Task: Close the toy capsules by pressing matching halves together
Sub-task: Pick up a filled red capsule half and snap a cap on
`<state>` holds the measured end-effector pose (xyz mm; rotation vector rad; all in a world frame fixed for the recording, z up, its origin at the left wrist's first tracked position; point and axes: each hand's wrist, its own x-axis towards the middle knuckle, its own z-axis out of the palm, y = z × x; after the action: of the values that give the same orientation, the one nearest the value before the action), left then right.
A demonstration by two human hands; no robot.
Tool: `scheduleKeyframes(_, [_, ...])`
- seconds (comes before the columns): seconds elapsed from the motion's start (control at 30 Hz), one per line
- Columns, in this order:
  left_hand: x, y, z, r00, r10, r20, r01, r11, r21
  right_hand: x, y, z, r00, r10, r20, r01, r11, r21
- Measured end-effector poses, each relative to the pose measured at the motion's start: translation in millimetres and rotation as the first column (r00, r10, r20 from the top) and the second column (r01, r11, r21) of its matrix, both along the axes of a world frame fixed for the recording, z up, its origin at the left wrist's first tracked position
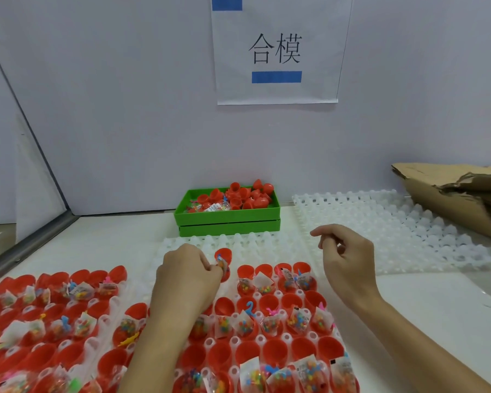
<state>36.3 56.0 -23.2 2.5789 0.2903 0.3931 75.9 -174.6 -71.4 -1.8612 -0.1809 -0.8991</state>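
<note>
Many open red capsule halves [270, 304] stand in a white moulded tray [272, 248], some empty, some filled with small clear bags of coloured toys [262, 283]. My left hand [187, 276] pinches a small toy bag at an open red capsule [224, 259] in the tray's far row. My right hand [346, 259] hovers above the tray to the right, fingers loosely curled with nothing visible in them.
A green bin [227, 219] with loose red halves and toy bags stands at the back by the wall. An empty white tray [394, 228] lies at the right, torn cardboard [459, 194] behind it. A paper sign [275, 52] hangs on the wall.
</note>
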Motion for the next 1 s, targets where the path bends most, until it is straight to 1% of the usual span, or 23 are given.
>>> scheduleKeyframes(0.07, [-2, -7, 2, 0.998, -0.063, 0.026, 0.064, 0.997, -0.047, -8, 8, 9, 0.998, 0.053, 0.025, -0.052, 0.998, -0.040])
scheduleKeyframes(0.13, [-5, -16, 1, 0.989, -0.138, 0.044, 0.142, 0.986, -0.083, -16, 15, 18, 0.991, 0.135, 0.012, -0.133, 0.986, -0.104])
scheduleKeyframes(0.23, [-8, -25, 0, 0.974, -0.220, 0.057, 0.225, 0.968, -0.113, -29, 19, 27, 0.956, 0.273, -0.107, -0.289, 0.940, -0.182])
scheduleKeyframes(0.3, [-10, -29, 0, 0.962, -0.265, 0.069, 0.272, 0.953, -0.132, -35, 20, 28, 0.926, 0.321, -0.199, -0.364, 0.897, -0.250])
scheduleKeyframes(0.37, [-11, -32, 1, 0.944, -0.315, 0.095, 0.327, 0.932, -0.154, -39, 20, 28, 0.900, 0.350, -0.260, -0.417, 0.863, -0.284])
scheduleKeyframes(0.47, [-13, -34, 3, 0.919, -0.366, 0.144, 0.388, 0.905, -0.175, -39, 20, 29, 0.887, 0.365, -0.283, -0.443, 0.847, -0.295])
scheduleKeyframes(0.57, [-14, -33, 3, 0.906, -0.385, 0.177, 0.416, 0.886, -0.204, -38, 19, 33, 0.871, 0.395, -0.291, -0.461, 0.862, -0.210])
scheduleKeyframes(0.67, [-14, -31, 3, 0.896, -0.397, 0.197, 0.439, 0.858, -0.268, -39, 19, 35, 0.829, 0.460, -0.318, -0.503, 0.862, -0.066])
scheduleKeyframes(0.73, [-13, -31, 4, 0.899, -0.379, 0.217, 0.434, 0.835, -0.339, -39, 20, 35, 0.800, 0.510, -0.317, -0.523, 0.851, 0.049])
scheduleKeyframes(0.77, [-13, -32, 4, 0.903, -0.369, 0.219, 0.428, 0.806, -0.409, -40, 21, 36, 0.794, 0.523, -0.310, -0.521, 0.848, 0.095])
scheduleKeyframes(0.8, [-13, -32, 5, 0.907, -0.365, 0.211, 0.421, 0.753, -0.505, -40, 23, 36, 0.796, 0.523, -0.304, -0.510, 0.851, 0.129])
scheduleKeyframes(0.87, [-13, -34, 6, 0.906, -0.382, 0.180, 0.393, 0.605, -0.693, -39, 25, 36, 0.817, 0.493, -0.299, -0.466, 0.870, 0.159])
scheduleKeyframes(0.93, [-14, -33, 7, 0.894, -0.416, 0.169, 0.379, 0.497, -0.780, -38, 25, 35, 0.831, 0.467, -0.303, -0.437, 0.884, 0.164])
scheduleKeyframes(1.0, [-14, -32, 7, 0.866, -0.462, 0.191, 0.409, 0.434, -0.803, -38, 25, 34, 0.830, 0.470, -0.301, -0.441, 0.883, 0.162])
